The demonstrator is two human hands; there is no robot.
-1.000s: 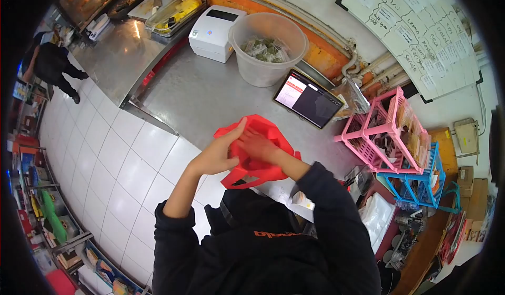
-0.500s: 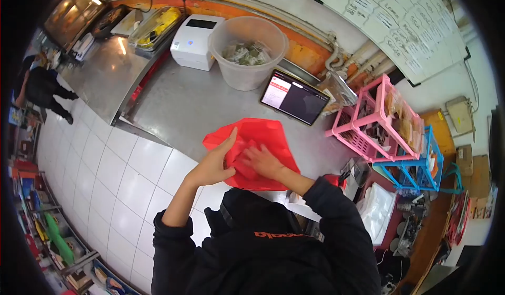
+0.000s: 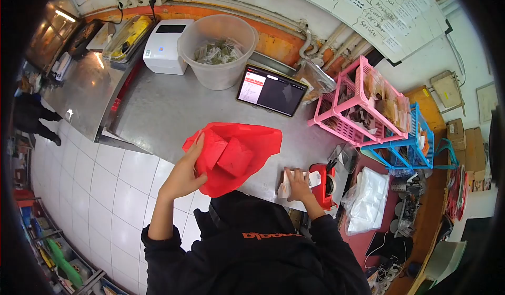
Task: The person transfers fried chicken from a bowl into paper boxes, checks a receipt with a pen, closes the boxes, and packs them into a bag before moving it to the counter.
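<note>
A red bag [image 3: 252, 142] with a wide mouth sits on the near edge of the metal table. My left hand [image 3: 183, 175] is closed on its left side, fingers outside and thumb near the front. Inside the bag are folds of the same red material. To the right, my right hand [image 3: 300, 186] has its fingers bent over a small white paper item [image 3: 284, 185], whose kind I cannot make out. Right beside that hand stands a red tape dispenser [image 3: 322, 176] with dark-handled tools in it.
Behind the bag, a tablet [image 3: 271, 91] leans near a plastic tub of small packets [image 3: 210, 74] and a white label printer [image 3: 164, 48]. Pink baskets [image 3: 363, 103] and a blue basket [image 3: 405, 153] stand at right. Clear plastic bags [image 3: 366, 200] lie nearer me. A person [image 3: 34, 116] stands far left.
My right hand has come out of the red bag and moved right to the white paper item. My left hand stays on the bag's side. The view has shifted right.
</note>
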